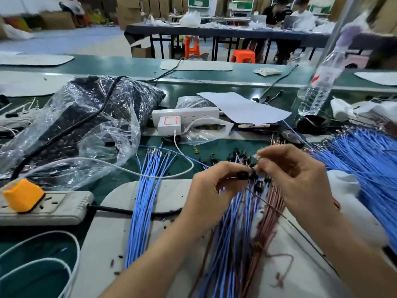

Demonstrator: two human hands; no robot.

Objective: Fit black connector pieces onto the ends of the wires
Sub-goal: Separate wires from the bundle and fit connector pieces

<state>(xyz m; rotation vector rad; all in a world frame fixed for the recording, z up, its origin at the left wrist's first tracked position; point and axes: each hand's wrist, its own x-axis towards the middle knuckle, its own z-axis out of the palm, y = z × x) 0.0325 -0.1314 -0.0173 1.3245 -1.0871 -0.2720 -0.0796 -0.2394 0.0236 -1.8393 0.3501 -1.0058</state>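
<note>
My left hand (pixel 211 186) pinches a black connector piece (pixel 243 175) between thumb and fingers above the white mat. My right hand (pixel 300 175) meets it from the right, its fingertips pinching a thin wire end at the connector. Under both hands lies a bundle of blue and red wires (pixel 242 229), some with black connectors fitted. A separate bunch of bare-ended blue wires (pixel 146 190) lies to the left. Loose black connectors (pixel 233 157) are scattered on the green table just beyond my hands.
A large heap of blue wires (pixel 365 160) fills the right. A clear bag of black parts (pixel 96 117), a white power strip (pixel 184 117), a grey strip with an orange plug (pixel 43 207) and a water bottle (pixel 320 82) surround the work spot.
</note>
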